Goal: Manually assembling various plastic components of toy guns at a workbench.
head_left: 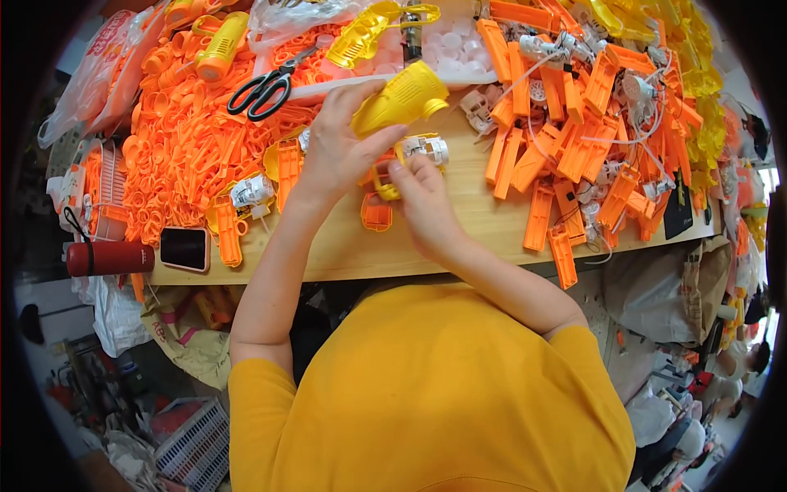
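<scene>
My left hand (pixel 340 152) is closed round a yellow plastic housing (pixel 399 100), tilted with its short spout toward the right. Close below it, my right hand (pixel 426 197) pinches the yellow rim of a half shell (pixel 387 190). A white cylindrical motor part (pixel 428 148) shows just beyond the right fingers; whether it sits in that shell is partly hidden. An orange piece (pixel 377 215) lies on the wooden table (pixel 328 258) under the right hand. Left of my left wrist are an orange-and-yellow shell (pixel 229 230) with a white motor (pixel 252 191) and another orange part (pixel 288 168).
Small orange parts (pixel 176 148) are heaped at left, with black-handled scissors (pixel 266 90) on top. A red bottle (pixel 111 258) and a phone (pixel 185 248) lie at the near left edge. Orange housings with wires (pixel 586 156) pile up at right. A tray of white caps (pixel 459 79) stands behind.
</scene>
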`<state>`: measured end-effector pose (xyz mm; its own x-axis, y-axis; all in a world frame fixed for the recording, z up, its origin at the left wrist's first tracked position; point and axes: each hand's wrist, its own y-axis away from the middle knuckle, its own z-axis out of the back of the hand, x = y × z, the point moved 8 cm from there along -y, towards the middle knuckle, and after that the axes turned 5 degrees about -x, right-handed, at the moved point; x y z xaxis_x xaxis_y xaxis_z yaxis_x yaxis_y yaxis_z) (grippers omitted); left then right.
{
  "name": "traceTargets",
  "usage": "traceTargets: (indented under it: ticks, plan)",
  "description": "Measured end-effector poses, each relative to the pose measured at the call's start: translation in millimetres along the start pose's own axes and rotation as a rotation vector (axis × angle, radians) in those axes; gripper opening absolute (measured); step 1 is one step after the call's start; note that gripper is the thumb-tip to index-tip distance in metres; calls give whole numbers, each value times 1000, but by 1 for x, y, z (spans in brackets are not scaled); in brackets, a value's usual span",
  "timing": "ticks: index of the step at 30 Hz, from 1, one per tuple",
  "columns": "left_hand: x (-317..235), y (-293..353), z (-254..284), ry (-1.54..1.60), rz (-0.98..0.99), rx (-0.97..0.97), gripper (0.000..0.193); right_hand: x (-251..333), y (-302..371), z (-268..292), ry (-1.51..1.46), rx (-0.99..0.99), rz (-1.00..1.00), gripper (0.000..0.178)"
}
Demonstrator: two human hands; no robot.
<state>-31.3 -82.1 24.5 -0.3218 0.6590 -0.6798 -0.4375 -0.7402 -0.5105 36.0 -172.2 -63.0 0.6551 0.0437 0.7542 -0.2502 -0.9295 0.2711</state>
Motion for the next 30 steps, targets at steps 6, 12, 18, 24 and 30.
traceTargets:
  ticks: [6,12,18,24,30]
  plan:
    - [25,29,-3,93,201,83,58,-32,16,-4,8,148,-25,14]
    - [27,33,6,109,172,13,51,1,39,40,375,62,128,17]
    - [5,36,-17,-97,-136,150,54,29,20,105,328,-256,257,20]
    - [1,37,-28,-176,-199,188,54,21,9,98,201,-230,167,24]
    - [4,37,-31,-152,-169,217,54,20,6,98,209,-217,162,24]
